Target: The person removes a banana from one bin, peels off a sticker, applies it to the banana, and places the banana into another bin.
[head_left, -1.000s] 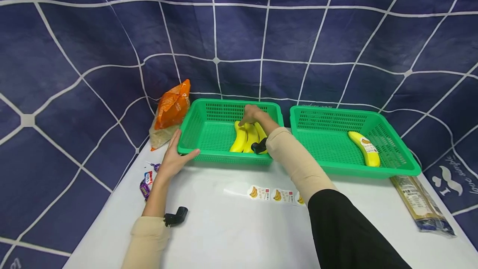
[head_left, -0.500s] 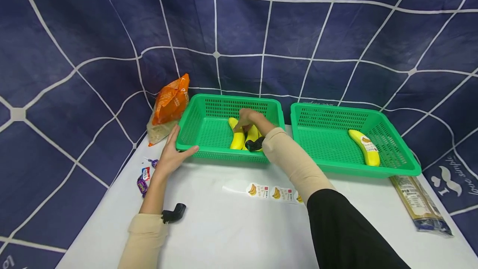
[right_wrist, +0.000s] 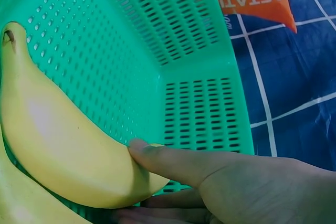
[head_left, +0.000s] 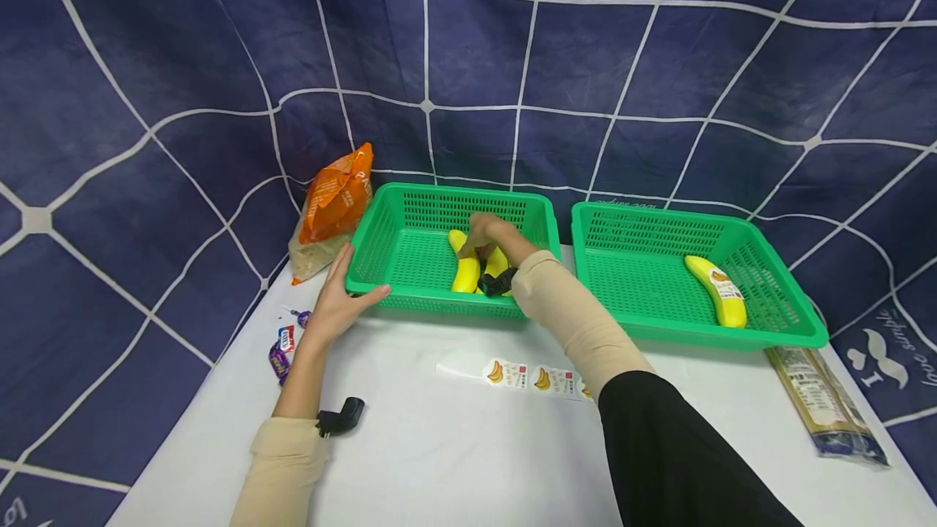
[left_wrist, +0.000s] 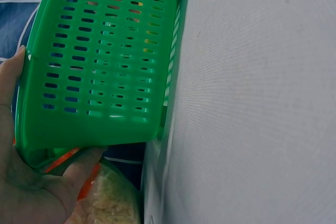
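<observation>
My left hand (head_left: 335, 309) rests at the front left corner of the left green basket (head_left: 424, 297), its fingers straight along the end wall and its thumb at the rim, as the left wrist view also shows. Inside that basket my right hand (right_wrist: 236, 182) pinches one end of a yellow banana (right_wrist: 79, 140), thumb on top and fingers below. Another banana (right_wrist: 21, 198) lies alongside it. In the head view the right hand and wrist camera partly cover the bananas. A strip of banana stickers (head_left: 505, 373) lies in front of the basket.
A second green basket (head_left: 703, 337) stands to the right, with one stickered banana (head_left: 721, 291) inside. An orange-topped bag (head_left: 335, 202) sits behind the left hand. Wrapped sweets (head_left: 281, 356) lie at the left and a flat packet (head_left: 823, 405) at the right. A blue curtain backs the table.
My right hand has moved slightly left and down within the basket onto the leftmost banana, which shifted a little left. My left hand stays at the corner.
</observation>
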